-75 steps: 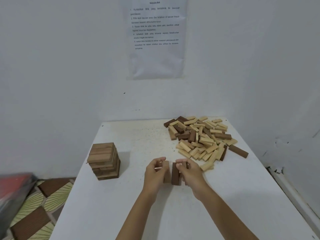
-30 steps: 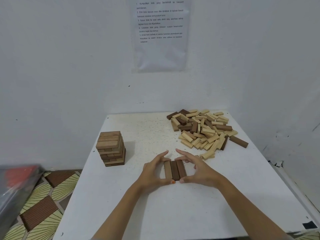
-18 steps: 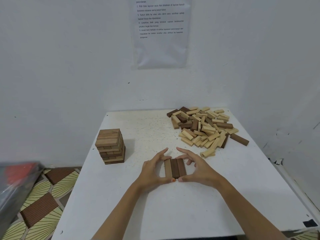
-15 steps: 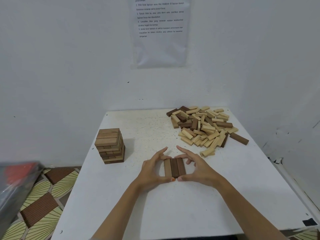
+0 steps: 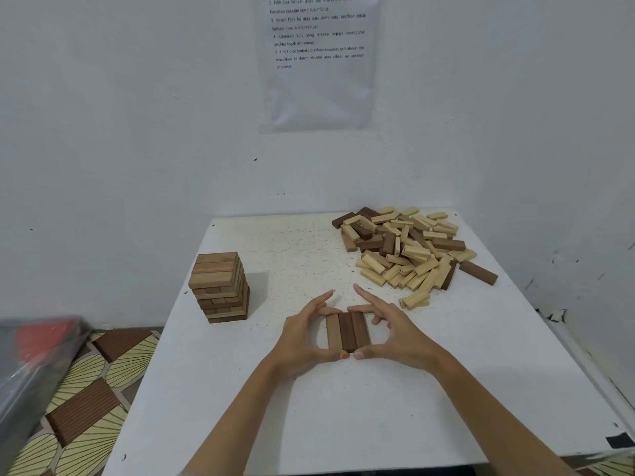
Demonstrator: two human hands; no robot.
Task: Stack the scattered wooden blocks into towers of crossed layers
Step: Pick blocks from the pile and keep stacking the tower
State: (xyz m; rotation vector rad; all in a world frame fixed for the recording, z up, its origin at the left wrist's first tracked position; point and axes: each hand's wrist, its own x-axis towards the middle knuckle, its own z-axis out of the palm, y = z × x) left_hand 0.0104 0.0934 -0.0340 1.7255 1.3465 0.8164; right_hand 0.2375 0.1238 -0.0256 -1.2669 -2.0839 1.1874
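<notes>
Three wooden blocks (image 5: 347, 332), one light and two dark, lie flat side by side in the middle of the white table (image 5: 343, 407). My left hand (image 5: 302, 338) presses their left side and near end, thumb at the front edge. My right hand (image 5: 391, 333) cups the right side, its thumb meeting the left thumb. A finished tower (image 5: 220, 286) of crossed layers stands at the table's left edge. A heap of scattered light and dark blocks (image 5: 405, 249) covers the far right corner.
A single dark block (image 5: 478, 272) lies apart at the heap's right. A printed sheet (image 5: 319, 60) hangs on the wall behind the table. Left of the table, a grey and red object (image 5: 31, 355) sits above patterned floor mats (image 5: 82, 400).
2.5 s ago both hands held blocks on edge above the table; now the three lie flat together, framed by my fingers. Over the last second the hands have barely moved.
</notes>
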